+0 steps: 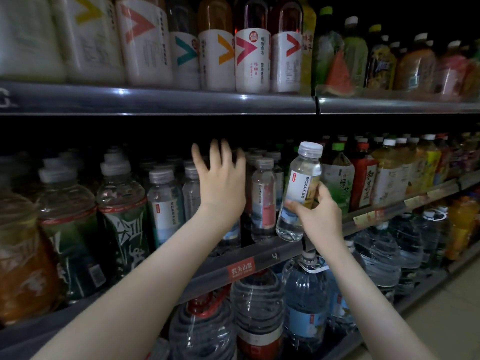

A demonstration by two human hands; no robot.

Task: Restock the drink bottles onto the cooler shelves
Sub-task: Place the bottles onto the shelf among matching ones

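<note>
My right hand (318, 216) grips a small clear soda-water bottle (301, 188) with a grey cap and white label, tilted slightly, just in front of the middle shelf (259, 252). My left hand (220, 178) is raised with its fingers spread, reaching over the tops of the same kind of small bottles (262, 198) standing in rows on that shelf. It holds nothing. More small water bottles (165, 203) stand to its left.
Large dark-green and orange drink bottles (122, 216) fill the shelf's left part, tea bottles (363, 178) the right. The upper shelf (181, 100) carries white-labelled bottles and juices. Big water jugs (304, 302) sit on the bottom shelf. Floor shows at lower right.
</note>
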